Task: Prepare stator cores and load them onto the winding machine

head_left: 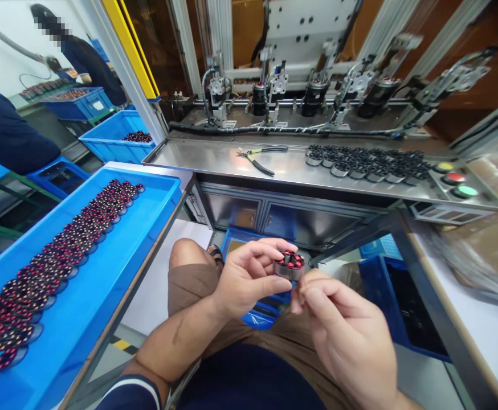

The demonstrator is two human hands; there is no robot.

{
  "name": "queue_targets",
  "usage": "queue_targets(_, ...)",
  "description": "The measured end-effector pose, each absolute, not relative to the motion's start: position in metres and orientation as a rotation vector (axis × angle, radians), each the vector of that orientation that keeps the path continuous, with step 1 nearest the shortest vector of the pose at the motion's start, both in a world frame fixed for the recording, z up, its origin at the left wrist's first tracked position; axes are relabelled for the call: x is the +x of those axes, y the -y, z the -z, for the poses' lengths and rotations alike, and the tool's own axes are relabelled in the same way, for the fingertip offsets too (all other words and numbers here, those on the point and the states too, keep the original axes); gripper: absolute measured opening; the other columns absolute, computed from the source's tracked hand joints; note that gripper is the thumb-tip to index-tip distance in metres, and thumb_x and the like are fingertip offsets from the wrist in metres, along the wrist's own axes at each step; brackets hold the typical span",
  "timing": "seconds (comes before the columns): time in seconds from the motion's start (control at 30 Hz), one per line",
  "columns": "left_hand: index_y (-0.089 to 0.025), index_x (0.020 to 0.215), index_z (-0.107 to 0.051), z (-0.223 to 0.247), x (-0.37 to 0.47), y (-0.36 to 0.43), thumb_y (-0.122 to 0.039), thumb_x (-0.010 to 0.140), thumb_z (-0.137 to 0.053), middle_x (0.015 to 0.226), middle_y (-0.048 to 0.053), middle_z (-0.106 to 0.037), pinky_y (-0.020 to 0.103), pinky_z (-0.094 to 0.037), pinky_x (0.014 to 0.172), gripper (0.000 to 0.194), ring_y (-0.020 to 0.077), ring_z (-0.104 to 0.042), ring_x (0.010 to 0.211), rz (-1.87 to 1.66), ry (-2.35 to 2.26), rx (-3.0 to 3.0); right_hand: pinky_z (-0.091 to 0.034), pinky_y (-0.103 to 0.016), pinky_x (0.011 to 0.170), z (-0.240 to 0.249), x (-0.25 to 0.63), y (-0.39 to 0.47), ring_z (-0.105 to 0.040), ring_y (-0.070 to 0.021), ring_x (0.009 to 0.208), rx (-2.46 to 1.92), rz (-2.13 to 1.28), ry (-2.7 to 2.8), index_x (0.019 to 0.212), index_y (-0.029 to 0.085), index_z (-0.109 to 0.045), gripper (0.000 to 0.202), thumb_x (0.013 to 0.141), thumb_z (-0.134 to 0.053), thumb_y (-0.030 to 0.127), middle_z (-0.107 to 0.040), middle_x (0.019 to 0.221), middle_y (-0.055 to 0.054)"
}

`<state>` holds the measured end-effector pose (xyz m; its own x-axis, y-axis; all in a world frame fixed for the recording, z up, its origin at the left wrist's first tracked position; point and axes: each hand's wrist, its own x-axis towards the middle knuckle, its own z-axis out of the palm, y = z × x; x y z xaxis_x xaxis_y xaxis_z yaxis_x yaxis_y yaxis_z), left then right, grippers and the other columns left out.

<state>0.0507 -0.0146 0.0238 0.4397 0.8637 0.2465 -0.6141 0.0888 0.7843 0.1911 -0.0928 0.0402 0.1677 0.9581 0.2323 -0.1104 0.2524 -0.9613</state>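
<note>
Between the fingers and thumb of my left hand point(249, 279) is a round wound coil part point(289, 267) with a grey metal rim and red and black windings on top. It is held above my lap. My right hand point(343, 324) is just below and to the right of it, thumb and fingertips pinched together close to the rim. Whatever may be between those fingertips is too small to make out. On the left, a blue tray point(146, 222) carries long rows of similar red and black coil parts point(69, 245).
Pliers point(257, 159) lie on the steel bench point(198, 154), left of many black ring parts point(364, 162). Push buttons point(454, 178) sit at its right end. Machine fixtures point(315, 97) stand behind. A person point(90, 68) is at the upper left, near blue bins point(121, 136).
</note>
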Motion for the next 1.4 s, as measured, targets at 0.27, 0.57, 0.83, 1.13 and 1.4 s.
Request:
queue_targets(0.27, -0.019, 0.091, -0.064, -0.025, 0.049, 0.013, -0.024, 0.067, -0.093, 0.115, 0.007, -0.071, 0.035, -0.059, 0.092, 0.039, 0.0200, -0.073, 0.103, -1.114, -0.348, 1.030, -0.056, -0.027, 0.063, -0.034, 0.187, 0.084, -0.065, -0.0161, 0.065, -0.832, -1.296, 0.886, 0.077, 0.017, -0.073, 0.028, 0.094, -0.068, 0.038, -0.069, 0.069, -0.006)
queue_targets(0.57, -0.023, 0.115, -0.069, -0.030, 0.036, 0.011, -0.032, 0.058, -0.099, 0.136, 0.013, -0.066, 0.046, -0.041, 0.116, 0.065, 0.0320, -0.051, 0.141, -1.178, -0.433, 1.391, -0.061, -0.033, 0.068, -0.032, 0.197, 0.076, -0.070, -0.0200, 0.077, -0.781, -1.302, 1.024, 0.107, 0.022, -0.076, 0.025, 0.094, -0.068, 0.042, -0.073, 0.092, -0.008)
queue_targets(0.83, -0.016, 0.124, -0.071, -0.044, 0.034, 0.026, -0.042, 0.068, -0.092, 0.105, 0.010, -0.076, 0.031, -0.053, 0.086, 0.065, 0.0195, -0.067, 0.087, -0.851, -0.725, 1.512, -0.054, -0.038, 0.078, -0.011, 0.214, 0.083, -0.065, -0.0238, 0.096, -1.056, -0.239, 1.521, 0.128, 0.024, -0.067, 0.055, 0.078, -0.080, 0.006, -0.066, 0.110, -0.010)
queue_targets(1.13, -0.020, 0.125, -0.070, -0.044, 0.037, 0.023, -0.026, 0.078, -0.084, 0.113, 0.011, -0.077, 0.036, -0.054, 0.093, 0.049, 0.0223, -0.070, 0.096, -1.124, -0.644, 1.916, -0.053, -0.035, 0.069, -0.027, 0.226, 0.086, -0.063, -0.0225, 0.090, -0.943, -0.406, 1.564, 0.112, 0.022, -0.069, 0.035, 0.081, -0.073, 0.005, -0.063, 0.099, -0.008)
queue_targets(1.4, -0.018, 0.117, -0.072, -0.038, 0.041, 0.026, -0.018, 0.077, -0.083, 0.115, 0.012, -0.073, 0.027, -0.061, 0.079, 0.041, 0.0193, -0.073, 0.093, -1.022, -0.551, 1.509, -0.046, -0.029, 0.063, -0.032, 0.222, 0.092, -0.060, -0.0164, 0.077, -1.095, -0.610, 1.408, 0.084, 0.020, -0.066, 0.013, 0.092, -0.066, 0.010, -0.061, 0.081, -0.003)
